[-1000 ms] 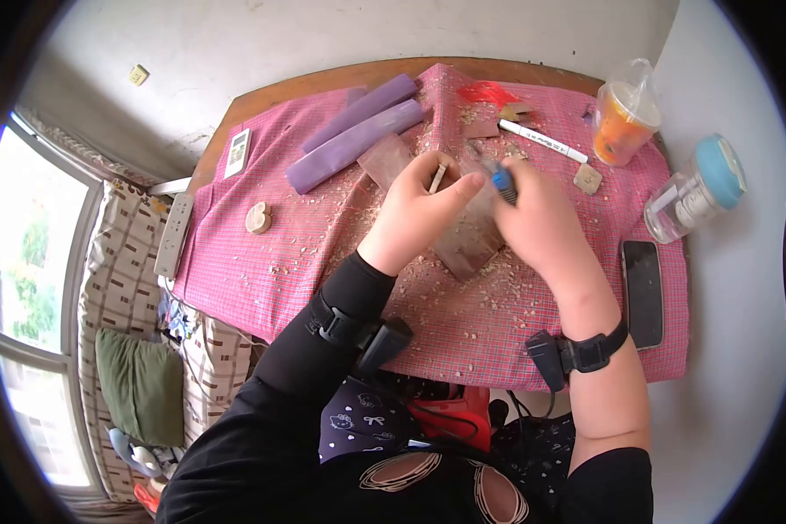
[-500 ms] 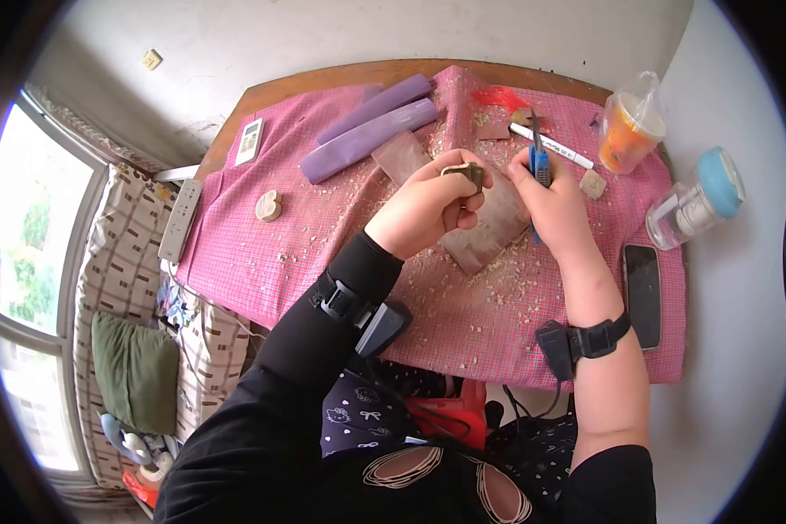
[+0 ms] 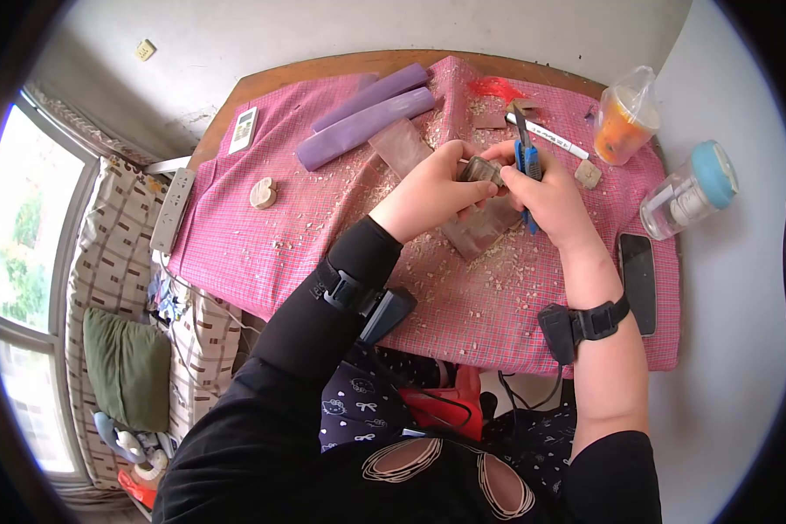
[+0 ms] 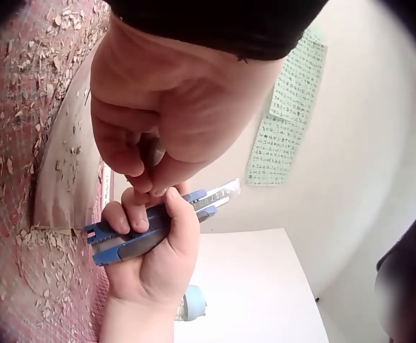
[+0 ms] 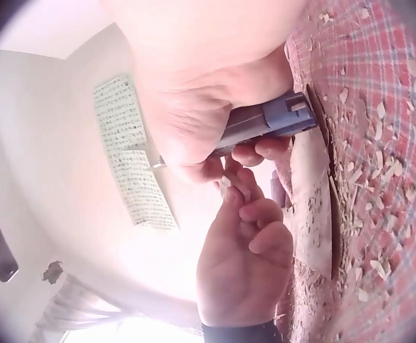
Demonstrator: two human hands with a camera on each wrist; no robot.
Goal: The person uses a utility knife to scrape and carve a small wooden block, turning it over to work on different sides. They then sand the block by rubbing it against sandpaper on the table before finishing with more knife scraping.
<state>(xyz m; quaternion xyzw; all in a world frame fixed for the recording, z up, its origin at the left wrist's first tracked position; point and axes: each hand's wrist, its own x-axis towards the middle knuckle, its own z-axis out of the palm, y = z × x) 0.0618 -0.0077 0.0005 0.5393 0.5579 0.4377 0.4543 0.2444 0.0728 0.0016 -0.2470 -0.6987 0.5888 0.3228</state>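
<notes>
In the head view my left hand grips a small carved piece of wood between thumb and fingers. Close beside it, my right hand holds a blue utility knife, its blade out and pointing away from me. The right thumb and fingertips reach the near side of the wooden piece. From the left wrist, the knife lies across the right palm under curled fingers. In the right wrist view a pale bit of the piece shows where both hands' fingertips meet; the rest is hidden.
Under the hands lies a dusty board, with wood shavings scattered over the checked cloth. A marker, cup, jar and phone are to the right. Purple rolls and a heart-shaped wooden piece lie left.
The knife, blurred near the left hand at first, swung upright as the hands parted. Since then the right hand has come left to the wooden piece, and its fingertips meet the left hand's.
</notes>
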